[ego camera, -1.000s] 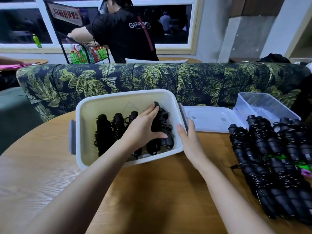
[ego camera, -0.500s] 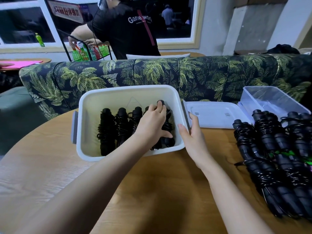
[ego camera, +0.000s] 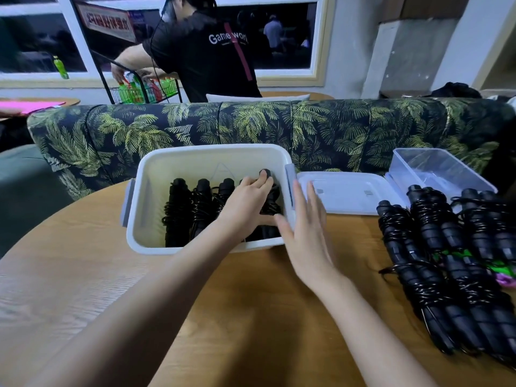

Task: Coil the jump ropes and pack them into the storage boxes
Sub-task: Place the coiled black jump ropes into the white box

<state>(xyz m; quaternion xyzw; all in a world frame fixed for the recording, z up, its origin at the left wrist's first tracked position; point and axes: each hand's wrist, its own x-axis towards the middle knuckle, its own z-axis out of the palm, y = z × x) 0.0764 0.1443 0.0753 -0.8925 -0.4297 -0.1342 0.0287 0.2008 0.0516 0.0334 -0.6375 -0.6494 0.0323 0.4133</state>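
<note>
Hands split at the white storage box (ego camera: 208, 152): left hand (ego camera: 245, 203) inside it, right hand (ego camera: 305, 233) outside!

Left to right now: coiled jump ropes (ego camera: 178, 210) lie side by side in the box, long axes running near to far. The left hand curls fingers and thumb round the rightmost bundle (ego camera: 265, 174), hard by the right wall, handle end pointing far. The right hand lies flat, fingers straight, against the outside of that wall at the near corner, seemingly steadying it. Further right come the white lid (ego camera: 349, 196), the clear box (ego camera: 435, 169) and the pile of coiled ropes (ego camera: 446, 263) on the round table (ego camera: 251, 303), also lying near to far. The next bundle likely comes from that pile, and the free right hand is nearer.
</note>
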